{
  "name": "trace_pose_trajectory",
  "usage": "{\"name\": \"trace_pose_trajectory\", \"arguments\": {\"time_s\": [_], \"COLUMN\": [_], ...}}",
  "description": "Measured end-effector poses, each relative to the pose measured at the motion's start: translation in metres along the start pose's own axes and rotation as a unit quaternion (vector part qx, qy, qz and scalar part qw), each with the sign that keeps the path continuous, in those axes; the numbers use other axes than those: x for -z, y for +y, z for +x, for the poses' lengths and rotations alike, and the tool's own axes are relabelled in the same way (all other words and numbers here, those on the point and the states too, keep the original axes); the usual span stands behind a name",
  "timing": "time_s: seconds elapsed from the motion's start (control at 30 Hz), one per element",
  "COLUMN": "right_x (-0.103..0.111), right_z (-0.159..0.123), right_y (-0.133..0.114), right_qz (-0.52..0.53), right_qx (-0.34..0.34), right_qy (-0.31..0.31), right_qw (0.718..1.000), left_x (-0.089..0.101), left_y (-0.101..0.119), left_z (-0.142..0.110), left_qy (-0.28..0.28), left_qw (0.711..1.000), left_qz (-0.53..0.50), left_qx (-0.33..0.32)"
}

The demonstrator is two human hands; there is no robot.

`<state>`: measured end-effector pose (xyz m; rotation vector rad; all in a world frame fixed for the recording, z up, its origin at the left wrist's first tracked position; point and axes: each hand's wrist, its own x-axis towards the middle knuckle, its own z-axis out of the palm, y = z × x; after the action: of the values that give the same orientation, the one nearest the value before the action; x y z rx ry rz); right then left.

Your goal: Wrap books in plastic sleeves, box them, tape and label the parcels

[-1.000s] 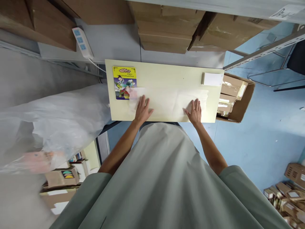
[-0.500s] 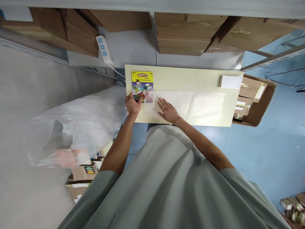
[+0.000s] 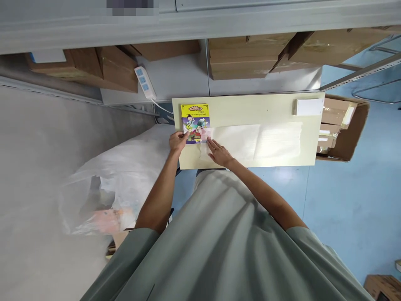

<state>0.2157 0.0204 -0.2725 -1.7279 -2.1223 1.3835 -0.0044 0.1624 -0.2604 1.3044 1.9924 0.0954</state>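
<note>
Thumb over the left edge of the book (image 3: 194, 112), the left hand (image 3: 177, 142) may be pinching it; I cannot tell. The book lies at the left end of the table (image 3: 244, 110), one corner under the sheet (image 3: 278, 140). The right hand (image 3: 221, 156), laid flat, now reaches that corner, having stopped short before; both hands attend the book.

I find on the book (image 3: 196, 122), at the left of the table (image 3: 238, 109), a title (image 3: 195, 108) in Chinese characters on the yellow upper band with smaller lettering beneath, all too small for me to read with certainty from here.
</note>
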Motion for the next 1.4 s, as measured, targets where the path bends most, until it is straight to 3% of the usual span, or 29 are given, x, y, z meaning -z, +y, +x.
{"name": "trace_pose_trajectory", "arguments": {"time_s": [0.17, 0.27, 0.37, 0.43, 0.53, 0.63, 0.7, 0.87, 1.0, 1.17, 1.4], "right_x": [-0.009, -0.002, 0.018, 0.037, 0.067, 0.09, 0.099, 0.105, 0.098, 0.08, 0.068], "right_z": [0.004, 0.007, 0.003, -0.005, -0.025, -0.053, -0.078, -0.154, -0.194, -0.197, -0.18], "right_y": [-0.003, -0.003, -0.001, 0.003, 0.017, 0.046, 0.074, 0.156, 0.204, 0.227, 0.224], "right_qz": [0.033, 0.094, 0.183, 0.269, 0.403, 0.472, 0.477, 0.414, 0.337, 0.276, 0.214], "right_qx": [0.005, -0.006, -0.025, -0.042, -0.041, -0.044, -0.066, -0.124, -0.186, -0.227, -0.261], "right_qy": [0.014, 0.015, 0.05, 0.083, 0.14, 0.198, 0.237, 0.311, 0.321, 0.308, 0.322], "right_qw": [0.999, 0.995, 0.982, 0.959, 0.903, 0.858, 0.844, 0.847, 0.865, 0.882, 0.885], "left_x": [0.039, 0.069, 0.086, 0.082, 0.05, -0.005, -0.045, -0.135, -0.186, -0.214, -0.218], "left_y": [0.012, 0.018, 0.026, 0.034, 0.05, 0.07, 0.083, 0.114, 0.131, 0.135, 0.13], "left_z": [-0.012, -0.034, -0.066, -0.09, -0.121, -0.143, -0.153, -0.169, -0.174, -0.175, -0.175], "left_qy": [0.116, 0.175, 0.178, 0.146, 0.049, -0.055, -0.102, -0.197, -0.255, -0.253, -0.236], "left_qw": [0.99, 0.978, 0.971, 0.962, 0.948, 0.937, 0.936, 0.953, 0.946, 0.943, 0.953], "left_qz": [0.009, -0.013, -0.114, -0.204, -0.3, -0.338, -0.33, -0.179, -0.038, 0.071, 0.105], "left_qx": [-0.08, -0.11, -0.115, -0.11, -0.091, -0.072, -0.067, -0.146, -0.195, -0.203, -0.162]}}
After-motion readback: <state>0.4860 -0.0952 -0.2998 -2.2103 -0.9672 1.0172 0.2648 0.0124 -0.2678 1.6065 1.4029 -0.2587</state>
